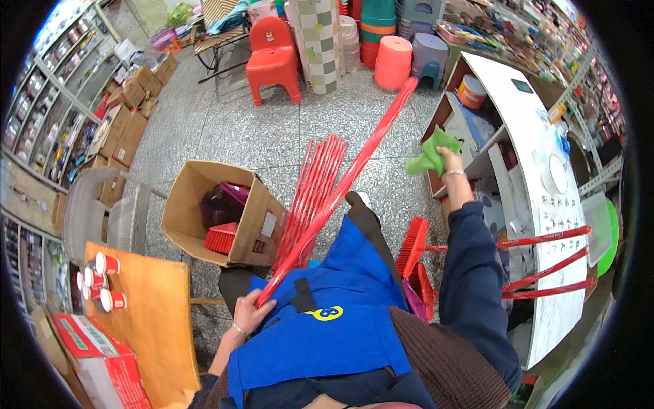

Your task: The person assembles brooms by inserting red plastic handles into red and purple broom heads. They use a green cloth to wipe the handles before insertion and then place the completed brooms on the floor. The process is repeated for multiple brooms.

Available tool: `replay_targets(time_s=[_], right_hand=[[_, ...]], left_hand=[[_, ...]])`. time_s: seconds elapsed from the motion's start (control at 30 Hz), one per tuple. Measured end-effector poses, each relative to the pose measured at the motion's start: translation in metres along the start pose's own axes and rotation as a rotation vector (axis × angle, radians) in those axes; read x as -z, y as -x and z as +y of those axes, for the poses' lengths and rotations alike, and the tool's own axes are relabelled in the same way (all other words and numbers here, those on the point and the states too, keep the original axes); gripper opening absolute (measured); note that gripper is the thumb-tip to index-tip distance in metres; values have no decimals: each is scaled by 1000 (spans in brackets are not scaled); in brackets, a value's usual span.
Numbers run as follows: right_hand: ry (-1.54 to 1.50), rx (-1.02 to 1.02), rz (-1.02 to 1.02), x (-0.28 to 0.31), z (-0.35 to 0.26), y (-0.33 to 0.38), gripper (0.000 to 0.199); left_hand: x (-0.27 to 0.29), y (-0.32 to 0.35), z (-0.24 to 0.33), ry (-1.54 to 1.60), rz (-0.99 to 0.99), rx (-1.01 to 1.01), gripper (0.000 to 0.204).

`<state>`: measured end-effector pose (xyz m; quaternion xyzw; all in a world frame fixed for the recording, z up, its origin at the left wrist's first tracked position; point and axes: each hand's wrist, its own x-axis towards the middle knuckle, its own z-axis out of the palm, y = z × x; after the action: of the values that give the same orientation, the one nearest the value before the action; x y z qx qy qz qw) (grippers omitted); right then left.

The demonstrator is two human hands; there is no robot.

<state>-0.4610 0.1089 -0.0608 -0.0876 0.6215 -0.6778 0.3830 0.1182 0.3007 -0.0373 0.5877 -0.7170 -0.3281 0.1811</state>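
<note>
My left hand [251, 311] grips the near end of a long red pole [344, 182] that slants up and away over my blue apron toward the far stools. My right hand [446, 161] is stretched out to the right and holds a green cloth [430, 153] in front of the white counter's open shelf [477, 160]. A bundle of several red poles [315, 187] leans beside the held one. A red broom head [413, 247] stands by my right knee.
An open cardboard box [255, 225] with red and purple brush heads sits on the floor ahead. A wooden table [150, 313] with red cups is at left. Three red poles [545, 262] lie across the white counter [538, 170]. Red chair [274, 58] and stacked stools [394, 61] stand beyond.
</note>
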Motion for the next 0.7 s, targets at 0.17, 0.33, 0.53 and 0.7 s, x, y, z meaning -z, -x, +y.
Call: replay_targets(time_s=[0.17, 0.33, 0.53, 0.7], right_hand=[[8, -160, -451, -8, 55, 72, 44], [269, -233, -641, -22, 38, 166, 36], [514, 156, -937, -34, -22, 242, 20], [993, 927, -958, -61, -17, 259, 27]], left_hand=[[-10, -52, 39, 63, -20, -92, 28], [-12, -89, 71, -60, 71, -257, 26], [-19, -129, 84, -290, 140, -361, 20], [-20, -126, 86, -416, 98, -434, 20]])
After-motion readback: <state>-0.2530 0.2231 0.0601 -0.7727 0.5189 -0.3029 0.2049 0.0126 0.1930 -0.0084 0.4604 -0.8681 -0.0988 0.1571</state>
